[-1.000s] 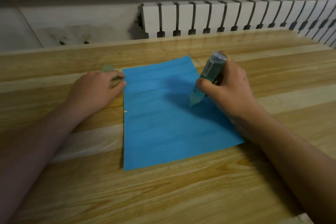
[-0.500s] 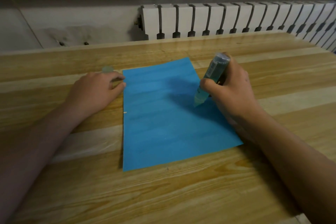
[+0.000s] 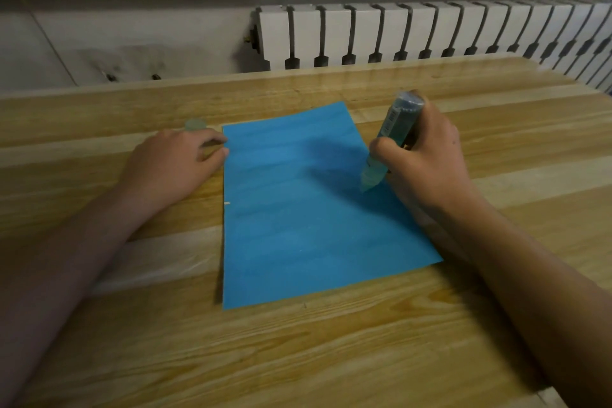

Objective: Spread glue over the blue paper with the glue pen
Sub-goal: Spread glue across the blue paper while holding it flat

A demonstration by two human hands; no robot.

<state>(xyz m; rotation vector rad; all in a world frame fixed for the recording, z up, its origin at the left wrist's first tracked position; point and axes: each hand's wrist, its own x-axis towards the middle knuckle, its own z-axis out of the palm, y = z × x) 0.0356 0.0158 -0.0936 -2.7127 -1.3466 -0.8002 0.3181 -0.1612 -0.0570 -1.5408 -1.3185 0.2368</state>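
Indoors, wooden table (image 3: 331, 358) before a radiator (image 3: 430, 33); right hand (image 3: 427, 159) clamped on glue pen (image 3: 394, 132).

We see two bare forearms entering from the lower corners, no sleeves visible up to the frame's edge. We note no watch, bracelet or ring on either wrist or on the fingers we can make out. Left hand (image 3: 172, 166) and right hand (image 3: 427, 159) are both ungloved, nails short. Some motion blur softens the forearms' edges.
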